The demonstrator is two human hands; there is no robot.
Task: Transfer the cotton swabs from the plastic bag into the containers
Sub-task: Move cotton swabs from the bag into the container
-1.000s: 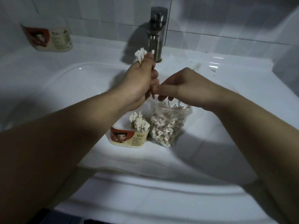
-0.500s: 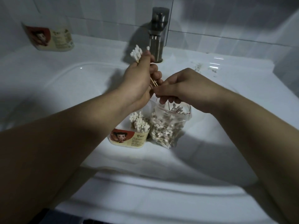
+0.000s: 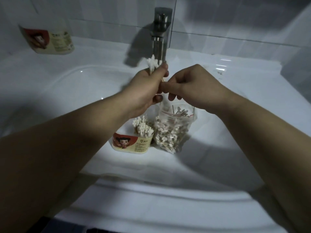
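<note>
The left hand (image 3: 144,88) is closed in a fist round a bundle of white-tipped, wooden-stick cotton swabs (image 3: 152,63), their tips fanning out just above the fist. Half a second back those tips stood sharp and leaned a little further from the right hand; now they are smeared and tipped toward it, so the bundle is being shaken or squared up.

The right hand (image 3: 193,86), fingers curled, has its thumb and forefinger pressed in against the left fist. There it seems to pinch the bundle's sticks, though blur and overlap leave the exact contact unclear. The loose stick seen between the hands a moment ago now lies tight to the fist, so probably one more swab has joined the bundle.

Directly below the grip stands the clear plastic zip bag (image 3: 173,132), open and well filled. Touching it on the left-hand side is the short cream container with a red cartoon label (image 3: 133,142), partly stocked. A second such container (image 3: 48,42) lies well away, beyond the left hand. Much of the transfer remains.
</note>
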